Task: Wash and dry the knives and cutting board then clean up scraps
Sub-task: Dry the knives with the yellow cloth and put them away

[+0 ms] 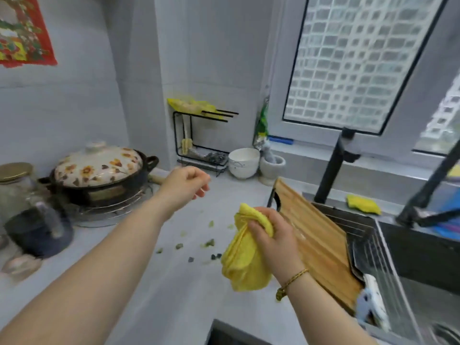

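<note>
- Right hand point(271, 242): fingers clenched round a bunched yellow cloth point(244, 265), held above the counter point(154, 290), just left of the board point(321, 242).
- Left hand point(186, 186): stretched out over the counter towards the pot point(99, 170). Fingers loosely curled, nothing seen in them. Frame is blurred, so a small scrap pinched there cannot be ruled out.
- Board: off the counter, lying tilted with its right edge on the rack point(368, 247) over the sink point(423, 257). Handle end points away from the person.
- Knives: none plainly identified. A white-and-blue object point(373, 297) lies at the near end of the rack, too blurred to name.
- Scraps point(209, 243): green and dark bits scattered on the counter between the two hands, well clear of the board.
- Judgement on step: board looks washed and parked, and the cloth is in hand, so this is either drying or the start of the scrap clean-up. Scraps not yet gathered.
- Next move calls for: bringing the cloth down flat on the counter and sweeping the bits into one pile towards a cupped left hand or the sink edge. Sweep away from the board so the scraps do not dirty it.
</note>
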`<state>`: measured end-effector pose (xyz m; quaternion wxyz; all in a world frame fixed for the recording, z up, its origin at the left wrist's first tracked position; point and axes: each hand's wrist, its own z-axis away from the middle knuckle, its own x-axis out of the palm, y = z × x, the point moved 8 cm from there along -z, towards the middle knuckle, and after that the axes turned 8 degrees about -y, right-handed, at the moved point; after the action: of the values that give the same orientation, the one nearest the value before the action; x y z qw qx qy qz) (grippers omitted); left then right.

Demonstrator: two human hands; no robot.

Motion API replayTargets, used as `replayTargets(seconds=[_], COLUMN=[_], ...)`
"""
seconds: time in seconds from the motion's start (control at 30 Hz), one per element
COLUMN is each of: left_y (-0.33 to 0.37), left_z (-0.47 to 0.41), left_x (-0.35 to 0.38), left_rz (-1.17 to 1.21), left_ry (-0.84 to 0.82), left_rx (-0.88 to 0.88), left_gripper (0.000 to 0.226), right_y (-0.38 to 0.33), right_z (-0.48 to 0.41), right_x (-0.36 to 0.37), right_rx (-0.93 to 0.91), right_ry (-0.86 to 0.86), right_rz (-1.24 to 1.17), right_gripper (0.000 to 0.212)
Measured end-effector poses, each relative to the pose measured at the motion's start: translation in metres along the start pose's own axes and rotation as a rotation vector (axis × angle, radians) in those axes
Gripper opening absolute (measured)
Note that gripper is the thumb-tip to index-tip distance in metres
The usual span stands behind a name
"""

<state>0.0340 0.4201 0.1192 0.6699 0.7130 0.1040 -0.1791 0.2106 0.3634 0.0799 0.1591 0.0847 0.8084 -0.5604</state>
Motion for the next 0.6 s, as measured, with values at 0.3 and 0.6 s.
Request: replayTargets(seconds=[0.3, 0.6], left_y=[0.044, -0.001], left_z=[-0.033, -0.030], left_x=[0.240, 0.436], left_rz=[-0.087, -0.482], left_ry=[-0.404, -0.740], left_rx=[-0.049, -0.257], left_gripper=[0.019, 0.017], right_y=[0.082, 0.164], right_z=[0.074, 0.115], right_x=[-0.217, -0.343], right_rx=[0.200, 0.336], right_ry=[0.288, 0.355], right_rz=[0.086, 0.148], right_gripper=[0.020, 0.015])
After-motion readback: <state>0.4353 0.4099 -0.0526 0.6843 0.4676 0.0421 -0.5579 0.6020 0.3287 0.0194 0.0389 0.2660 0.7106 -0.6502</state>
